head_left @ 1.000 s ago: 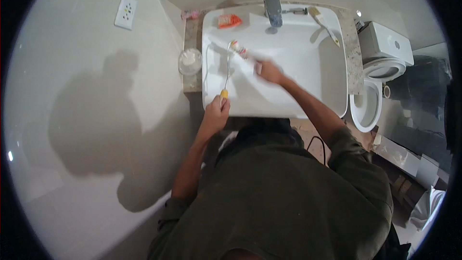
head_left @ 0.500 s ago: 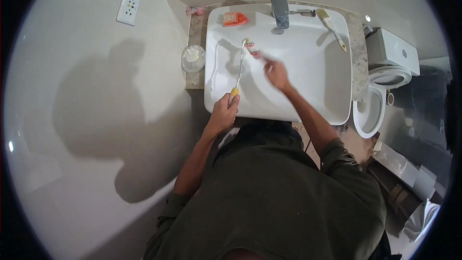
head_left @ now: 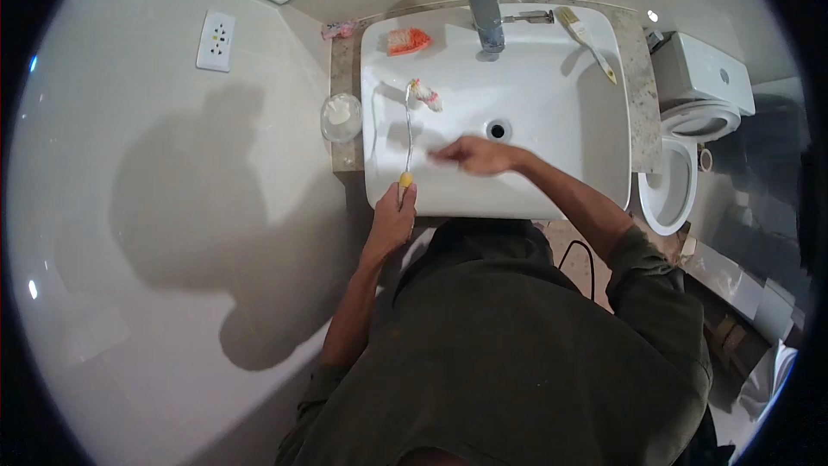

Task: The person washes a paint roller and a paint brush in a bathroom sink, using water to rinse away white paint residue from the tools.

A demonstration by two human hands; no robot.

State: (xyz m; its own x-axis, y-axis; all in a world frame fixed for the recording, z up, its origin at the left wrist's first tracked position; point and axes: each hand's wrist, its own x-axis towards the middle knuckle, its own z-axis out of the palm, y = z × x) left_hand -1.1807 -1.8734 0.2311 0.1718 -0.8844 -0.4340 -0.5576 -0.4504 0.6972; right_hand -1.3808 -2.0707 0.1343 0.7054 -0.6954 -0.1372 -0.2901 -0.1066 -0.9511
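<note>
A paint roller frame, with a bent metal rod and a yellow handle, is gripped by my left hand at the sink's front left. On the rod's far end sits a small white roller sleeve stained with red, held above the basin. My right hand is over the front middle of the basin, apart from the roller; motion smears its fingers, and whether anything is in them I cannot make out. An orange-stained fuzzy roller sleeve lies at the back left of the white sink.
A grey faucet stands at the back of the sink, beside a small metal fitting. A paintbrush rests along the right rim. On the left counter sits a clear round container with something white. A toilet stands to the right.
My right hand has moved from near the roller sleeve toward me and to the left, close to the rod. My view has shifted slightly; the roller is still in my left hand.
</note>
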